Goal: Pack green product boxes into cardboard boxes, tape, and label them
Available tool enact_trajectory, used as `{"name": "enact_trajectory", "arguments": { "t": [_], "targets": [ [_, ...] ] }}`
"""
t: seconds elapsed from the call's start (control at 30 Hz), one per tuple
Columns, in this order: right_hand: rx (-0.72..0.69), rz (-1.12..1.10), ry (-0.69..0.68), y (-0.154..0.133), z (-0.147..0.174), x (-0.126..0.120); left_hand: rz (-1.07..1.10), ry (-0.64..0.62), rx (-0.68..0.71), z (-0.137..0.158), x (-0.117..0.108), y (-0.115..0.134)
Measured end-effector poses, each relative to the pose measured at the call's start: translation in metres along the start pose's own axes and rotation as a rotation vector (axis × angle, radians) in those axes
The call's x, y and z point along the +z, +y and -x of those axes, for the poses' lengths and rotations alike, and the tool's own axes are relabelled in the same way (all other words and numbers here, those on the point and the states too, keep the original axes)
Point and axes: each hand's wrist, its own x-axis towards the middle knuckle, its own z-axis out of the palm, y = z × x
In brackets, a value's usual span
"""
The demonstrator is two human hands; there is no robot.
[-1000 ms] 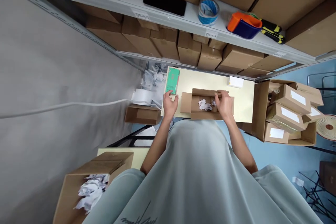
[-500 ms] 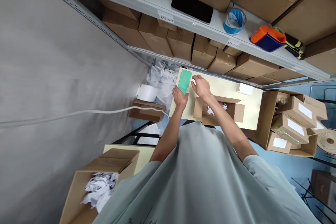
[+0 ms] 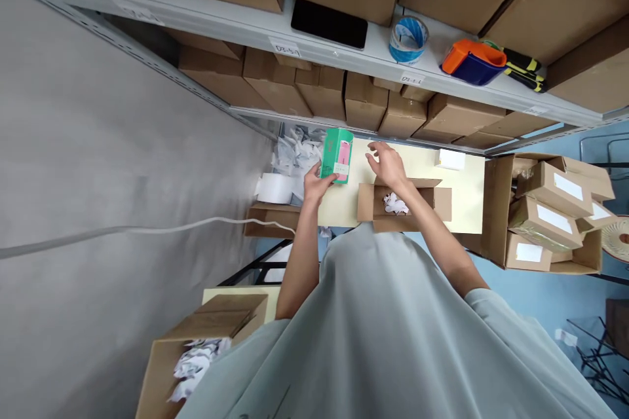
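My left hand (image 3: pixel 317 183) grips a green box (image 3: pixel 333 152) by its lower end, over the left part of the pale yellow table (image 3: pixel 466 203). A pink panel and a pale label show on the box's right side. To the right of it, my right hand (image 3: pixel 386 162) is held with fingers apart and slightly bent, not touching the box. Below that hand stands an open cardboard box (image 3: pixel 366 203) with its flaps spread. Crumpled white paper (image 3: pixel 394 203) lies inside, and my right forearm partly covers this carton.
A small white box (image 3: pixel 451 159) sits at the table's back right. On the right, a large carton (image 3: pixel 496 209) holds several taped boxes. Above hangs a shelf edge with a phone (image 3: pixel 329 23), blue tape (image 3: pixel 409 39) and an orange-blue tool (image 3: pixel 473 61). Paper fills a carton (image 3: pixel 147 380) at lower left.
The green box has turned in my left hand, so its pink side and label now show. My right hand has moved slightly away from it. The whole view has shifted a little.
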Motion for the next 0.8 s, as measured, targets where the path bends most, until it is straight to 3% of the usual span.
{"name": "enact_trajectory", "arguments": {
  "t": [0.07,0.23,0.33,0.43,0.6,0.8],
  "targets": [
    [-0.025,-0.093,0.079,0.009,0.008,-0.015,0.079,-0.027,-0.005,0.016,-0.013,0.015],
    [-0.111,-0.304,0.246,0.013,0.051,-0.061,0.039,-0.177,0.261,0.074,-0.029,0.066],
    [-0.099,-0.352,0.255,0.018,0.083,-0.084,-0.022,-0.282,0.265,0.107,-0.017,0.09],
    [-0.011,-0.397,0.224,0.043,0.109,-0.093,-0.066,-0.386,0.242,0.13,0.008,0.101],
    [0.156,-0.56,0.167,0.109,0.159,-0.076,-0.247,-0.49,0.35,0.147,0.053,0.09],
    [0.388,-0.619,0.144,0.153,0.205,-0.022,-0.521,-0.553,0.494,0.144,0.097,0.053]
  ]
}}
